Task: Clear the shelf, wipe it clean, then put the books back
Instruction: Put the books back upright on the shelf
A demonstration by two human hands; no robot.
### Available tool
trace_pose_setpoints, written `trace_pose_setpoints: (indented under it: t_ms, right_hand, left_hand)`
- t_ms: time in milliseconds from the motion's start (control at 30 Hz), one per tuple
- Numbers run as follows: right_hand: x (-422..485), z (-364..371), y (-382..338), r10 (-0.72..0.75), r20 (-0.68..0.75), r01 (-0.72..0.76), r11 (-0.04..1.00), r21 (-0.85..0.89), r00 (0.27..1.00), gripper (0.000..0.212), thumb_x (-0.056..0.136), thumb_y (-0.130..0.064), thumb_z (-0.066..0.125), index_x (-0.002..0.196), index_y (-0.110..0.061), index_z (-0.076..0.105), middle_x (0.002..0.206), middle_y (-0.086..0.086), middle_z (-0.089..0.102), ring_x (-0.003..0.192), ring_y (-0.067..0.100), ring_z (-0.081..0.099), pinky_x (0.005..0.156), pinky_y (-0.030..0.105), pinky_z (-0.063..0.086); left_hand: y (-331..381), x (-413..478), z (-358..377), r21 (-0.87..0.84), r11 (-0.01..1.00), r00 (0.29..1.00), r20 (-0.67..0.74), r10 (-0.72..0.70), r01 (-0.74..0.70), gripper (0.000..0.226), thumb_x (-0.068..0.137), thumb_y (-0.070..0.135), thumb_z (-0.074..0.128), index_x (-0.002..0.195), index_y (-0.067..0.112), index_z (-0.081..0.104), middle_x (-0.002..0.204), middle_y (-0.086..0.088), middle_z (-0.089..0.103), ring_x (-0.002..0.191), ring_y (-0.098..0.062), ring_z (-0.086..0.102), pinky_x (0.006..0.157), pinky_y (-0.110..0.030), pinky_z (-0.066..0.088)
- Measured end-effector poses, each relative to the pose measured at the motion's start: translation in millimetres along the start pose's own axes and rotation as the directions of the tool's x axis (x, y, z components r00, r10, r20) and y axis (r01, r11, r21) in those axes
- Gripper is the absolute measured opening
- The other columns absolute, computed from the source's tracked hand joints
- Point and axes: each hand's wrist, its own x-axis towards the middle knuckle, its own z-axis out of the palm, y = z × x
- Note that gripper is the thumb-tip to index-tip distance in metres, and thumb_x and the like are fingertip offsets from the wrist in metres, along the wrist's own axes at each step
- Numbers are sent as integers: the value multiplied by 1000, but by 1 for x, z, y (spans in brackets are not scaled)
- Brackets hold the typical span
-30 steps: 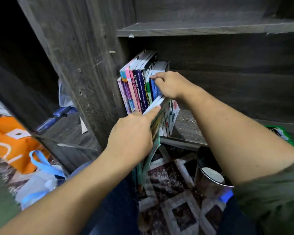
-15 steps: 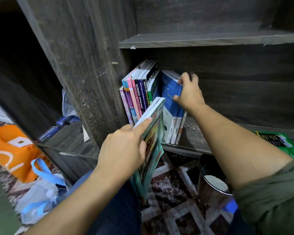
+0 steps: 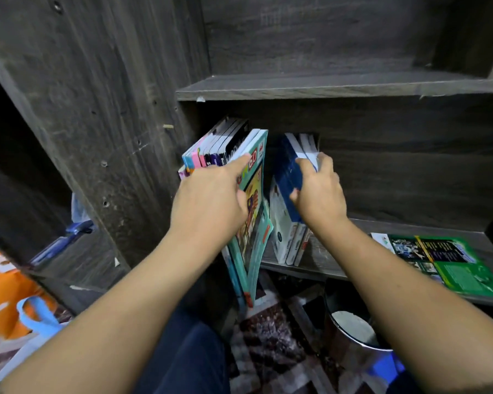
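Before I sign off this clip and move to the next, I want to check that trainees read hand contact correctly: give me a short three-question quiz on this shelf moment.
1. True or false: the green magazine lies flat on the shelf.
2. What does the left hand grip? A the teal-covered book; B the green magazine; C nothing.
3. Fill in: the right hand grips the upright books, whose covers are ___ and white.
Key: 1 true; 2 A; 3 blue.
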Motion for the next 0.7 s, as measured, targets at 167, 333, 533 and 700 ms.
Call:
trace_pose_setpoints:
  t_ms: [167, 333, 533, 700]
  right_hand:
    - [-1, 1, 0, -63, -1, 63, 997, 47, 998, 63, 87, -13, 63, 144, -20, 37, 153, 16, 19, 124, 41, 41, 95, 45, 44]
    - [-1, 10, -1, -207, -13, 207, 967, 147, 978, 66, 90, -16, 63, 148, -25, 33, 157, 13, 16, 126, 39, 43, 96, 41, 44]
    - [-27, 50, 21, -124, -80, 147, 769, 623, 989, 109, 81, -16, 69, 149, -40, -13, 161, 4, -9, 147, 24, 15, 115, 34, 31]
    - [-42, 93, 52, -71, 426, -247, 724, 645, 902, 115, 73, -22, 73, 148, -51, -9, 157, -3, 28, 132, 18, 47, 107, 46, 43]
  left_hand:
    - [12, 35, 54, 44, 999, 998, 66, -2, -1, 62, 90, 19, 51, 148, 33, 34, 109, -12, 62, 97, -36, 61, 78, -41, 49]
    - [11, 44, 101, -18, 998, 998, 34, -52, 53, 53, 90, 21, 48, 143, 20, 44, 108, -15, 60, 92, -37, 62, 74, -40, 50]
    - [-18, 19, 149, -70, 992, 896, -440, 60, -101, 54, 86, 37, 39, 132, 10, 48, 131, -9, 45, 121, -29, 39, 95, -41, 27]
    - [-38, 23, 176, 33, 996, 898, -436, -64, 86, 70, 91, 49, 20, 149, 9, 23, 155, -8, 21, 149, -19, 2, 109, -44, 11]
